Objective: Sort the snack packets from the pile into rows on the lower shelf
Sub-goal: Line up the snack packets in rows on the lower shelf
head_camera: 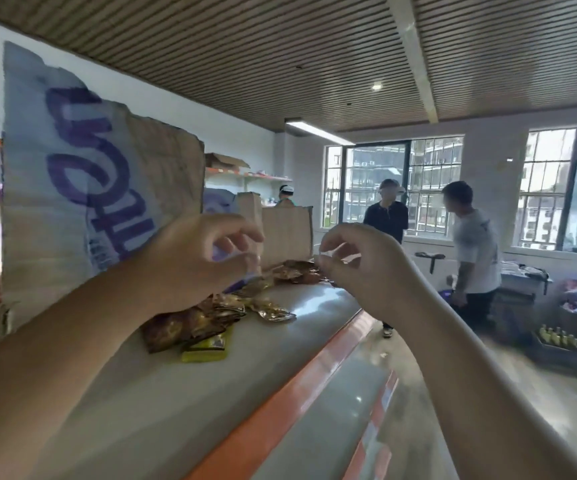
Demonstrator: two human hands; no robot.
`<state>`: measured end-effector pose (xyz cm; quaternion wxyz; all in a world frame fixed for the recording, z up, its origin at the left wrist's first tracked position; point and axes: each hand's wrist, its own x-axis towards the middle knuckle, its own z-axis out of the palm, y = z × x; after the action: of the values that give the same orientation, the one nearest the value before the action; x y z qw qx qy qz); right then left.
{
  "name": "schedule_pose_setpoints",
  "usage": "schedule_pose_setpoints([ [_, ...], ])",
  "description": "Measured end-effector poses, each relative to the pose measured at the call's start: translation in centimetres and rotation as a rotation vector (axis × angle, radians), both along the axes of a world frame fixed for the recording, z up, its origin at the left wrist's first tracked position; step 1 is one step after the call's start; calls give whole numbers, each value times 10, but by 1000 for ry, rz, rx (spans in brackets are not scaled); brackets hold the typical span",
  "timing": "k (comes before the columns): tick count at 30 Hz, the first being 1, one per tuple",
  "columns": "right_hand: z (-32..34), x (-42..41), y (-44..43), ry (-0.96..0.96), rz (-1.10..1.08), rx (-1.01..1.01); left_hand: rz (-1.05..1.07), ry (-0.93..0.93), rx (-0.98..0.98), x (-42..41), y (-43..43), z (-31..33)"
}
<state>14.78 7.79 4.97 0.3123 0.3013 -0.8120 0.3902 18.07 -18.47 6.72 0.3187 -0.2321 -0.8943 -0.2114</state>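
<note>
Reaching in from the lower corners of the frame, two bare forearms rise over a pale upper shelf (183, 410) with an orange front edge (280, 403); below that edge, lower middle right, a glossy strip of the lower shelf (346, 403) shows

Nearest on the upper shelf, left of centre, lies a yellow packet (205, 349), touching the brown packets (179, 327) heaped just behind it. A gold packet (273, 311) trails off to their right, and a farther heap of packets (295, 270) sits at mid-frame between the hands

The left hand (193, 261) hangs above the near heap with fingers curled toward the thumb. The right hand (356, 265) is raised beside it, fingertips drawn together as if pinching. Both are blurred, and I cannot tell whether either holds anything

The packets look like thin crinkled foil: light, limp, slippery. They will likely slide on one another and sag if lifted by a corner. A pinch across a sealed end or a flat grip over the middle seems safest, one kind at a time

Behind the heaps, a torn cardboard box (72, 188) with purple lettering fills the upper left. Farther off, right of centre, people (474, 251) stand before barred windows (401, 181), with a crate of bottles (557, 337) on the floor
</note>
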Motion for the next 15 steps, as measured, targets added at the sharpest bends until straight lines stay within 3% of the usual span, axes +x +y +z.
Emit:
schedule_pose_setpoints([
  [10, -14, -158, -16, -1, 317, 60, 437, -65, -158, -24, 0, 17],
  [15, -12, -221, -39, -176, 404, 410, 666, -258, -227, -45, 29, 25],
])
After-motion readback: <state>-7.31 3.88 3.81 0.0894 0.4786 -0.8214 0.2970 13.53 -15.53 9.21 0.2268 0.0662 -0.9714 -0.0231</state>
